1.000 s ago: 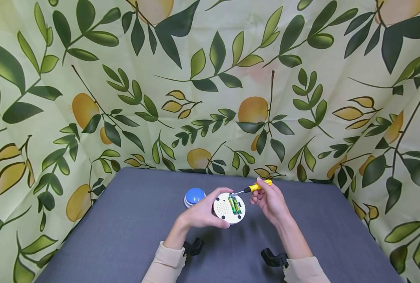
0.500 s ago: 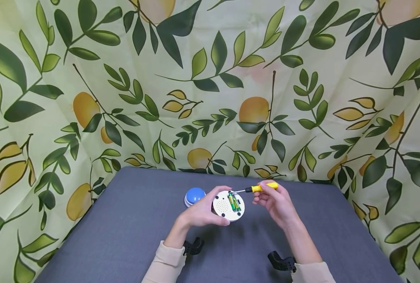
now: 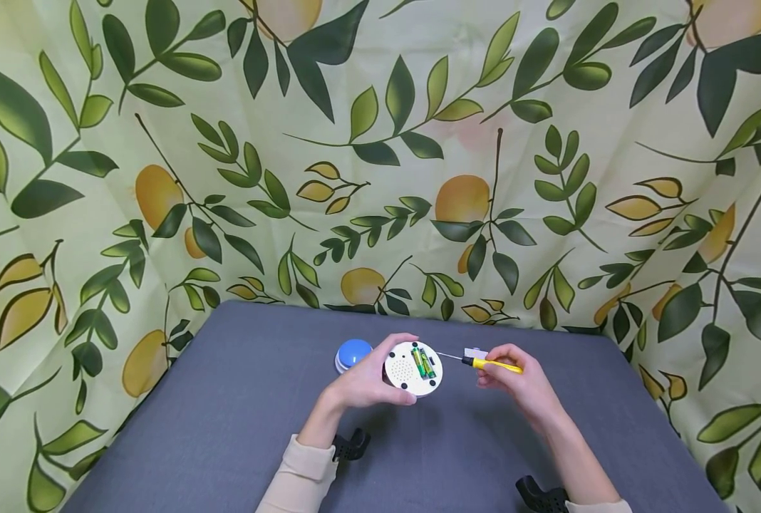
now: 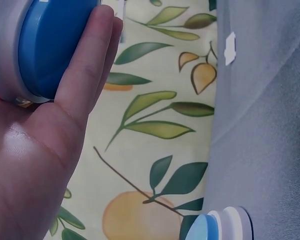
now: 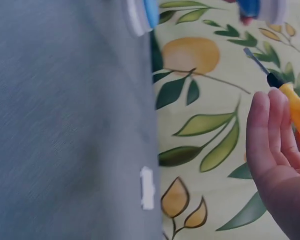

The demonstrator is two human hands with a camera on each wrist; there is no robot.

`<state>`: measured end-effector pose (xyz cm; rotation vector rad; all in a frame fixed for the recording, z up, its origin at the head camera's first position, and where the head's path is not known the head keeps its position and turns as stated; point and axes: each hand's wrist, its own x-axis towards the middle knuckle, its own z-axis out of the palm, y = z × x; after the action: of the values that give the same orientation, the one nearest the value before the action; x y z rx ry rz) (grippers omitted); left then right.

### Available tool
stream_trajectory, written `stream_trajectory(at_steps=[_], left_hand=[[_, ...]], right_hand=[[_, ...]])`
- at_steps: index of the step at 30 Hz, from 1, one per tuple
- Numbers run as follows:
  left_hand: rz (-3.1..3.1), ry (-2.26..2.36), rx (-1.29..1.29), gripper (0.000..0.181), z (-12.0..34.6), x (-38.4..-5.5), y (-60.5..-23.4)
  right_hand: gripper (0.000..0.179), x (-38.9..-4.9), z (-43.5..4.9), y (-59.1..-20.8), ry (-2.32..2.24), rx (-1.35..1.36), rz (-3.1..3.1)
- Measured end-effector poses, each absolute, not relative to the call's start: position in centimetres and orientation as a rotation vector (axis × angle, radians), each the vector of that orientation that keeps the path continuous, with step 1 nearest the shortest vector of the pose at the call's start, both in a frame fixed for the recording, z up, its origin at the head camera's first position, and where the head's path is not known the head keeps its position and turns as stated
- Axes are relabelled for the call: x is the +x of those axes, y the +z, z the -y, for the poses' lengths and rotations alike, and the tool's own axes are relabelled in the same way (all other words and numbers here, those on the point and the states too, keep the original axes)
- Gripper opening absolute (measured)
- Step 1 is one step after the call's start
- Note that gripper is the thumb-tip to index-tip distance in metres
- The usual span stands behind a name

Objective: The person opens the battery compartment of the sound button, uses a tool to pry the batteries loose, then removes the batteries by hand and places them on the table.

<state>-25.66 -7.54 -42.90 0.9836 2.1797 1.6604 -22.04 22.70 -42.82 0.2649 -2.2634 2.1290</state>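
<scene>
My left hand (image 3: 370,377) grips a round push button by its sides, its white underside (image 3: 401,372) facing up toward me. Two green batteries (image 3: 423,363) lie in its uncovered battery compartment. The left wrist view shows its blue dome (image 4: 55,45) from the other side, with fingers along it. My right hand (image 3: 515,374) pinches a screwdriver (image 3: 496,366) with a yellow handle and black collar. Its thin metal shaft points left, with the tip just right of the button's rim. In the right wrist view the flat tip and yellow handle (image 5: 296,107) show beside the fingers.
A second push button (image 3: 353,354), blue dome up on a white base, stands on the grey table (image 3: 239,399) behind my left hand. A small white flat piece (image 3: 476,353) lies on the table beyond the screwdriver. Leaf-patterned cloth (image 3: 380,178) hangs behind the table.
My right hand has drawn the screwdriver rightward and slightly down, its tip leaving the battery compartment. The white piece, hidden before, now shows. My left hand and the button have hardly moved.
</scene>
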Motion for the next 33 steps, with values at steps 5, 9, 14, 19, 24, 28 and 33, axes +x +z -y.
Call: stream_trajectory(at_steps=[5, 9, 14, 19, 24, 28, 33], left_hand=[[-2.182, 1.653, 0.974, 0.088, 7.5, -25.7, -42.9], [-2.164, 1.66, 0.972, 0.088, 7.5, -25.7, -42.9], [-2.144, 1.667, 0.971, 0.088, 7.5, -25.6, -42.9], [-2.151, 1.664, 0.965, 0.089, 7.4, -25.6, -42.8], [-2.146, 1.663, 0.982, 0.087, 7.3, -25.6, -42.6], [-2.145, 1.661, 0.993, 0.089, 7.3, -25.6, -42.7], [-2.137, 1.655, 0.987, 0.092, 7.3, -25.4, -42.6]], right_hand=[[0.024, -21.7, -23.3, -43.6, 2.049, 0.096, 2.337], [0.024, -21.6, -23.7, -44.4, 1.895, -0.021, 2.42], [0.019, -21.5, -24.2, -45.5, 1.522, -0.129, 2.605], [0.018, -21.5, -25.3, -46.2, 1.247, -0.159, 2.704], [0.022, -21.7, -27.0, -46.9, 1.098, -0.16, 2.738], [0.021, -21.7, -28.3, -47.3, 1.015, -0.164, 2.753], [0.024, -21.6, -29.6, -47.6, 0.942, -0.188, 2.787]])
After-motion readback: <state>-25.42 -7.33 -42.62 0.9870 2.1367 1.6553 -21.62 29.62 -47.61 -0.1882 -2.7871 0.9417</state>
